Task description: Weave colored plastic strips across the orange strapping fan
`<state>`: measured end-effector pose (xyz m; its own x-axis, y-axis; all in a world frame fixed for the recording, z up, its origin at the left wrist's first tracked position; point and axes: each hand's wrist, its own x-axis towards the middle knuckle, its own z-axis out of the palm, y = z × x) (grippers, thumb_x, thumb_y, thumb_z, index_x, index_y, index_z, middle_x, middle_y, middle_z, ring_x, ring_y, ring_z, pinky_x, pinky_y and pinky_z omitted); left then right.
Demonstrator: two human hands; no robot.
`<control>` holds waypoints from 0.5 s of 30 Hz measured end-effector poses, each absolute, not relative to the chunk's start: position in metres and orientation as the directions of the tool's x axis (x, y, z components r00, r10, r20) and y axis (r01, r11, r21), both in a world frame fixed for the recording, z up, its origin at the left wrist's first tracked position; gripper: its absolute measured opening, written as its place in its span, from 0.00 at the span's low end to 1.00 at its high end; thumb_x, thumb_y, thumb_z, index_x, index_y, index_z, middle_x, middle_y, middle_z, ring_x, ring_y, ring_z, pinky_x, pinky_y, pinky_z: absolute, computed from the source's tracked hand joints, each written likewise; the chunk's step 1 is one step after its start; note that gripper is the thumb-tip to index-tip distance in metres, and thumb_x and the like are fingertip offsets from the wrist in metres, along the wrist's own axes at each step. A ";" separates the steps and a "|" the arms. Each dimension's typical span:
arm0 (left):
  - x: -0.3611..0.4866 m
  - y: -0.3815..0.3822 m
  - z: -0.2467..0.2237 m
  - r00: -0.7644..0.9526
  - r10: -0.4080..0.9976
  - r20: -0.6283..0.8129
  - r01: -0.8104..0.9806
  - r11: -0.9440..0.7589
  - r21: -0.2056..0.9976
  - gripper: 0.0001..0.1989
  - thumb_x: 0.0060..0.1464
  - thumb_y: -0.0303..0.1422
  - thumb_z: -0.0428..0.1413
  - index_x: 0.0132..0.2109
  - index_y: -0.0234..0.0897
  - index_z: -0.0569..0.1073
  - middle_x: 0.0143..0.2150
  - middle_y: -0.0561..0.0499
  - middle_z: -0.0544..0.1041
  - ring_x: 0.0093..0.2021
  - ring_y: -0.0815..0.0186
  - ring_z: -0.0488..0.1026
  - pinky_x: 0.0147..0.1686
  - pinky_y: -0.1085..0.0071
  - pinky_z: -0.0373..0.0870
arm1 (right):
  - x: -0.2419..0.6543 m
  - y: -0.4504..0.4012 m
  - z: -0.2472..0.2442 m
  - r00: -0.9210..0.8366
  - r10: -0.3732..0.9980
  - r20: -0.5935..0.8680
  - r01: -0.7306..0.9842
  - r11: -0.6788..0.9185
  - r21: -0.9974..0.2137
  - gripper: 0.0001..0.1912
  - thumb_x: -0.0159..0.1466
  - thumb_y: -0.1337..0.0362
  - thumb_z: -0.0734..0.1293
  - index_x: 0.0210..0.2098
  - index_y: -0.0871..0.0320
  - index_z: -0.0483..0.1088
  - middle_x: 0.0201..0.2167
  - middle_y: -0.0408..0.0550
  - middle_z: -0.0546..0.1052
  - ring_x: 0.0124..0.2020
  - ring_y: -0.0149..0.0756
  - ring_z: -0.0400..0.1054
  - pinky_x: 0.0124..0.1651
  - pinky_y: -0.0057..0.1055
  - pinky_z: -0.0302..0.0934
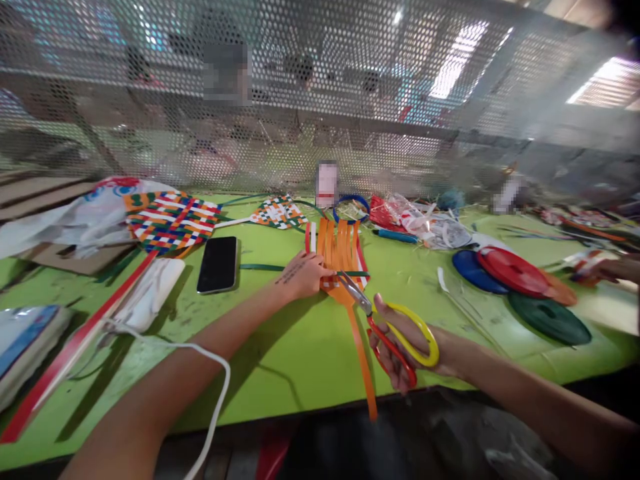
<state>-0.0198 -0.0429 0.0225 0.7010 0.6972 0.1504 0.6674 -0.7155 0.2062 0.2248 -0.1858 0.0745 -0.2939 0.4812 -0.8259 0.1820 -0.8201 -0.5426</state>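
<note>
On the green tabletop lies a piece of weaving point(334, 243) made of orange, white and red strips. My left hand point(306, 275) rests on its lower left part, its fingers pressed down there. A dark green strip point(260, 267) runs crosswise under that hand and through the weaving. My right hand point(400, 337) grips scissors point(413, 333) with one yellow and one red handle loop. The blades point up and left, with their tips at the green strip near the weaving's lower edge. A long orange strip point(361, 353) hangs from the weaving toward the table's front edge.
Left are a phone point(217, 265), a white power bank point(155, 293) with a cable, and a multicoloured woven piece point(173, 220). Right lie coiled strip rolls point(513, 270), a blue cutter point(395, 235) and plastic wrapping. Another person's hand point(595, 267) is at far right. Perforated metal point(280, 100) stands behind.
</note>
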 end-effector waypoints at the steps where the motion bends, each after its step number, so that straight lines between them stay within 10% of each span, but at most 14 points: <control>1: -0.020 -0.043 0.024 0.701 0.698 0.147 0.669 -0.714 0.205 0.20 0.64 0.31 0.54 0.57 0.57 0.80 0.42 0.47 0.76 0.45 0.58 0.73 0.52 0.60 0.62 | 0.223 -0.186 0.077 -0.283 0.482 -0.829 0.183 -0.821 -0.540 0.33 0.66 0.30 0.56 0.38 0.55 0.67 0.18 0.44 0.73 0.14 0.40 0.70 0.18 0.35 0.70; 15: -0.019 -0.043 0.028 0.715 0.682 0.158 0.649 -0.730 0.213 0.19 0.64 0.32 0.53 0.56 0.54 0.81 0.40 0.47 0.76 0.45 0.58 0.73 0.49 0.61 0.62 | 0.215 -0.191 0.085 -0.298 0.549 -0.781 0.162 -0.777 -0.608 0.36 0.66 0.29 0.54 0.40 0.57 0.68 0.18 0.44 0.72 0.13 0.38 0.70 0.16 0.30 0.65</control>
